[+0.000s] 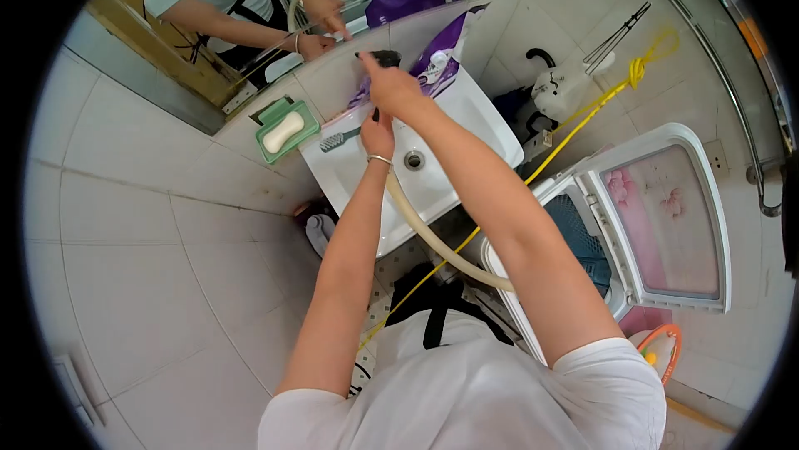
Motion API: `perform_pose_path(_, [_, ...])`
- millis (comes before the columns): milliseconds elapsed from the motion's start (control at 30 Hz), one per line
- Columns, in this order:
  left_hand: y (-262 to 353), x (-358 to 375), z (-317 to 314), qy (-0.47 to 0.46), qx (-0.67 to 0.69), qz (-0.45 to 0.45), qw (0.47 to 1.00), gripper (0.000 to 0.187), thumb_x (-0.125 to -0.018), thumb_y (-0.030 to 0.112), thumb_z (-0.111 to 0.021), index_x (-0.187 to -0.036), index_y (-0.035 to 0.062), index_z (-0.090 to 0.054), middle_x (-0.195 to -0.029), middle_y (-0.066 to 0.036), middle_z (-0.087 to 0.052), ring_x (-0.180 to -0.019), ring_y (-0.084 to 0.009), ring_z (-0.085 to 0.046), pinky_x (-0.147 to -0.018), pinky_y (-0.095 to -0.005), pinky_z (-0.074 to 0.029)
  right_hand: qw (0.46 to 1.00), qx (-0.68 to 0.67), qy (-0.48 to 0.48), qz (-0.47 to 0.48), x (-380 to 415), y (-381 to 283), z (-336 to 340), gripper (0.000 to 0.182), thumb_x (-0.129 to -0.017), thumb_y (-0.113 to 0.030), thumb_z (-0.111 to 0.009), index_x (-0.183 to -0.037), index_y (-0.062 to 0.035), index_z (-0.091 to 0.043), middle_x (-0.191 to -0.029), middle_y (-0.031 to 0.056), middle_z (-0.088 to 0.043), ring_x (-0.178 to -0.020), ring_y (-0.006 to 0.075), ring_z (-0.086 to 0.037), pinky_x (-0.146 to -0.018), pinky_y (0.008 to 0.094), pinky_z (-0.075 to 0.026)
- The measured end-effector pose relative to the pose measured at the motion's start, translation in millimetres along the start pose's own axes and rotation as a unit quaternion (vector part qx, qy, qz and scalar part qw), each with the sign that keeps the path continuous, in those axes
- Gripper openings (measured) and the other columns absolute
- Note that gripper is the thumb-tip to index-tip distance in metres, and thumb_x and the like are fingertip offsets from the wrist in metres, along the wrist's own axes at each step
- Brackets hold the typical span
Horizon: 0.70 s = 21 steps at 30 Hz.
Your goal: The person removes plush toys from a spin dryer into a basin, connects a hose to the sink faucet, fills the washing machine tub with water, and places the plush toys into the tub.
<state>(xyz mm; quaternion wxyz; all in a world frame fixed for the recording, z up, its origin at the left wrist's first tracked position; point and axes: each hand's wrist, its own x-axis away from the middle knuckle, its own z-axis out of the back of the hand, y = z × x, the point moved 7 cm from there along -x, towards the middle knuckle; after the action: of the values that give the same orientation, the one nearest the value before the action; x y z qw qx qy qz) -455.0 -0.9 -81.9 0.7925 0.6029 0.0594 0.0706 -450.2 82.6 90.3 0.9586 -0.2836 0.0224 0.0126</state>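
Observation:
My left hand (377, 135), with a bracelet at its wrist, is closed around a short black handle (376, 115) over the white washbasin (478, 130). Just above it, my right hand (393, 91) has curled fingers, with the index finger reaching toward the wall ledge. A dark, brush-like head (385, 57) shows beyond the right knuckles. What the right fingers hold is hidden, and I cannot tell if the head and handle are one piece. A grey bristled brush (339, 140) lies at the basin's left rim, beside my left hand. A purple-and-white bag (439, 63) rests behind the right hand.
A green soap dish (306, 121) holds white soap (283, 132). A beige hose (424, 234) runs from the basin toward a washing machine (574, 225) with its lid (662, 209) raised. A yellow cord (574, 132) crosses at right. A mirror (225, 34) reflects the arms.

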Motion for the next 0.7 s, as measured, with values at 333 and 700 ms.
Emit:
perform_pose_path(333, [8.7,0.6,6.0,-0.004,0.022,0.038,0.999,0.048,-0.086,0.052,-0.055,-0.072,0.006,-0.061,-0.054,-0.003,-0.052,-0.049,-0.0125,-0.05,-0.047,-0.0283,-0.039,0.99,-0.125,-0.032,0.051,167.8,57.4,3.5,0.03,-0.084,-0.016,-0.051,-0.112,-0.009,-0.057,-0.071,0.0164,-0.06,-0.065,0.031,-0.058,-0.062,0.0362,-0.046])
perform_pose_path(700, [-20.7,-32.3,-7.5,-0.098,0.092,0.061,0.989,0.05,-0.085,0.058,-0.05,-0.072,0.0095,-0.053,-0.049,0.002,-0.04,-0.039,-0.0084,-0.035,-0.034,-0.0245,-0.027,0.856,0.141,0.421,-0.264,515.1,218.7,275.2,0.027,-0.085,-0.014,-0.057,-0.111,-0.0064,-0.059,-0.081,0.0078,-0.061,-0.06,0.0149,-0.053,-0.06,0.0274,-0.045])
